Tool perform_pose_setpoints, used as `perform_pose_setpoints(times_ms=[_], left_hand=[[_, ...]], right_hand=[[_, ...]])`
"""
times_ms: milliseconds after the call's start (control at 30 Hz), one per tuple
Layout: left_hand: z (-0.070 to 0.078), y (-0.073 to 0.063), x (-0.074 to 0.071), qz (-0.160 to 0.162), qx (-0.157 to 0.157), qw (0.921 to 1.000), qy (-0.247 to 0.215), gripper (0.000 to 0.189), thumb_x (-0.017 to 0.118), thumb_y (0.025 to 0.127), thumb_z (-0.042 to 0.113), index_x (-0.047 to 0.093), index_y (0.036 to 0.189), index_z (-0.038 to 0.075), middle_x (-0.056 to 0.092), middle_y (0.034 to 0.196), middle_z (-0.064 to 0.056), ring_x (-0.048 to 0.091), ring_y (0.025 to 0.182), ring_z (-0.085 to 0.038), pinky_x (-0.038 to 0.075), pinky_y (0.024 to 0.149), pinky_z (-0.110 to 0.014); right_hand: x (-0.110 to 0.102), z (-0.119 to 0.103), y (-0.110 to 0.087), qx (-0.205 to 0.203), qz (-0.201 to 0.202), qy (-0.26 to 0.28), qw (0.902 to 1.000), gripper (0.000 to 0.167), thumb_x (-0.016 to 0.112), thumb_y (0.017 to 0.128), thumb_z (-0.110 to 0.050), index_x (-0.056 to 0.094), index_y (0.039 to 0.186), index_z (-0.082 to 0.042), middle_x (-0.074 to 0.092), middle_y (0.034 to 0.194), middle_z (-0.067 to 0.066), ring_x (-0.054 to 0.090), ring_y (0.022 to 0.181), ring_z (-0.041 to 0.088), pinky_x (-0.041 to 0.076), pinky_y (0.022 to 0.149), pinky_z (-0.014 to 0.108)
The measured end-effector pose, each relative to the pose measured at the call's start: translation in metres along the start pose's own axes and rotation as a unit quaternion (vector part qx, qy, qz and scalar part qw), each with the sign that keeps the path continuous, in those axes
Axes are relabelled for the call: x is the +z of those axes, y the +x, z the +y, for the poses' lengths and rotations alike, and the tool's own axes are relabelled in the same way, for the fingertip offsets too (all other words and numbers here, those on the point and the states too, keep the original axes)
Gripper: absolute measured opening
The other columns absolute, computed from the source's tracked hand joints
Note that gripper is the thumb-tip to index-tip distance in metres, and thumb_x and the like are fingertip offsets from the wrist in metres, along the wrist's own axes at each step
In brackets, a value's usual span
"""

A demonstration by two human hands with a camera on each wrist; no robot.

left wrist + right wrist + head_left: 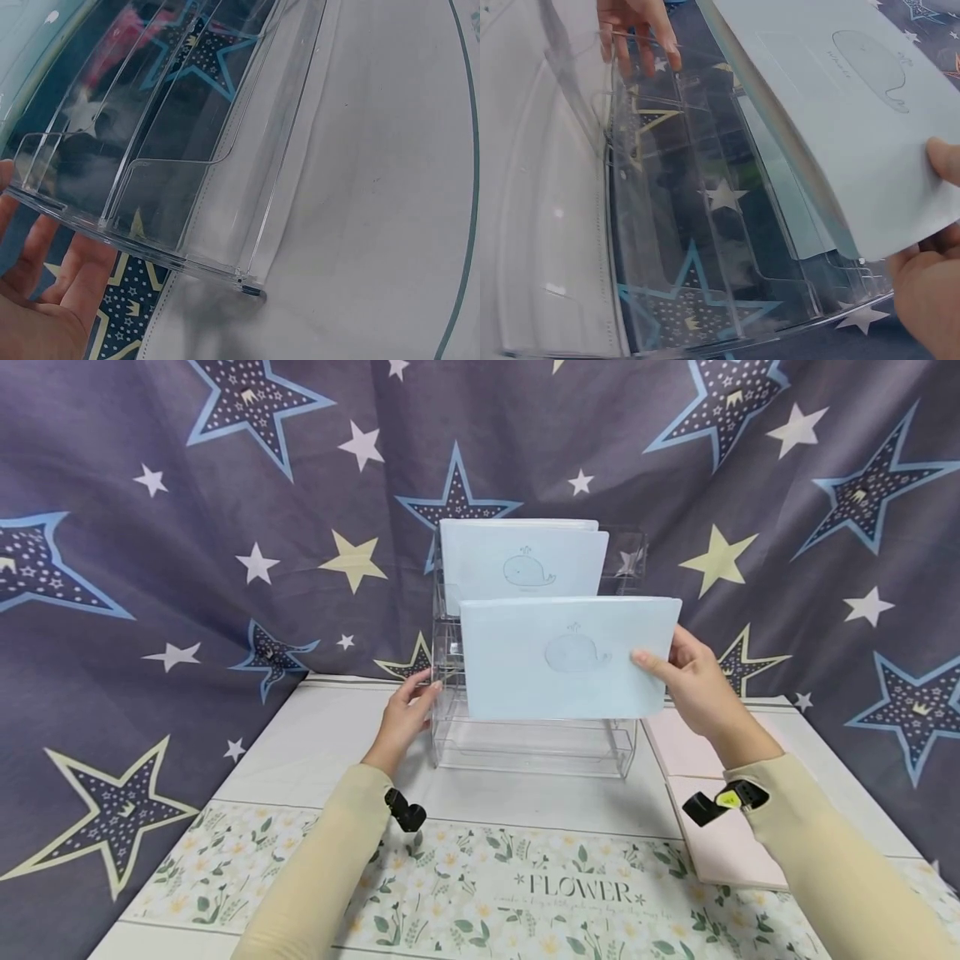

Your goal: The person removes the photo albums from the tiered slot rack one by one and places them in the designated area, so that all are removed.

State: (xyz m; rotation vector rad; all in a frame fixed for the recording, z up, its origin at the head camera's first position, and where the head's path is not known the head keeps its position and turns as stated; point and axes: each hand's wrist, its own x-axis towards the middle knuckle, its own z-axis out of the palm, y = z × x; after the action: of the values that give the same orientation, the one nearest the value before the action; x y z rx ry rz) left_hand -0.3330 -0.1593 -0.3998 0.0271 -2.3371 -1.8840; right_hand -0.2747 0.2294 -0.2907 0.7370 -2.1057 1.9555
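Held booklet: a pale blue booklet (570,656) with a faint whale drawing on its cover, held flat-on in front of the clear rack, above the rack's lower tiers; its lower edge hangs over the front trough.
Right hand: the right hand (693,681) pinches the booklet's right edge, thumb on the front cover, the other fingers behind it.
Clear rack: a transparent tiered rack (536,747) standing upright on the white tabletop (330,743), with stepped dividers visible in both wrist views.
Left hand: the left hand (408,706) touches the rack's left side wall with nearly straight fingers, gripping nothing.
Second booklet: a matching whale booklet (525,564) stands in the rack's rear, highest tier, behind and above the held one.
Pink sheets: pale pink sheets (712,843) lie flat on the table just right of the rack.
Floral mat: a mat (480,893) printed with flowers and the word FLOWER covers the near table edge.
Backdrop: a dark star-printed cloth (187,527) hangs behind the table.
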Motion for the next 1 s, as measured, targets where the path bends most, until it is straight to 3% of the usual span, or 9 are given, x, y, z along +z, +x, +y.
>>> perform_pose_setpoints(times_ms=[200,433,633,1000], left_hand=[[0.000,0.001,0.000,0.000,0.008,1.0000,-0.005,0.053,0.062,0.101,0.040,0.049,0.149,0.023,0.056,0.134,-0.014,0.057,0.120,-0.034,0.056,0.093,-0.048],[0.000,0.001,0.000,0.000,0.007,1.0000,0.005,0.053,0.062,0.100,0.042,0.049,0.149,0.024,0.056,0.134,-0.013,0.058,0.117,-0.034,0.057,0.092,-0.048],[0.000,0.000,0.000,0.000,0.005,1.0000,0.006,0.053,0.062,0.100,0.041,0.049,0.149,0.024,0.056,0.135,-0.013,0.058,0.117,-0.033,0.057,0.092,-0.047],[-0.002,0.001,0.000,0.004,0.005,1.0000,-0.002,0.052,0.063,0.100,0.040,0.051,0.147,0.024,0.057,0.134,-0.013,0.058,0.117,-0.031,0.058,0.091,-0.047]], right_hand=[[0.000,0.011,-0.016,0.039,-0.019,-0.017,0.9989,0.042,0.058,0.103,-0.012,0.046,0.144,-0.011,0.062,0.117,0.003,0.067,0.097,0.014,0.062,0.077,0.031],[0.004,0.025,-0.040,0.122,-0.035,-0.027,0.9915,0.052,0.056,0.104,-0.016,0.035,0.151,-0.006,0.057,0.117,0.006,0.066,0.096,0.015,0.061,0.079,0.033],[0.001,0.032,-0.058,0.178,-0.048,-0.004,0.9828,0.059,0.055,0.105,-0.016,0.025,0.154,-0.003,0.053,0.115,0.012,0.064,0.095,0.017,0.061,0.078,0.035],[-0.004,0.053,-0.087,0.252,-0.073,0.044,0.9641,0.067,0.053,0.105,-0.017,0.014,0.158,0.000,0.061,0.111,0.007,0.066,0.092,0.019,0.061,0.078,0.038]])
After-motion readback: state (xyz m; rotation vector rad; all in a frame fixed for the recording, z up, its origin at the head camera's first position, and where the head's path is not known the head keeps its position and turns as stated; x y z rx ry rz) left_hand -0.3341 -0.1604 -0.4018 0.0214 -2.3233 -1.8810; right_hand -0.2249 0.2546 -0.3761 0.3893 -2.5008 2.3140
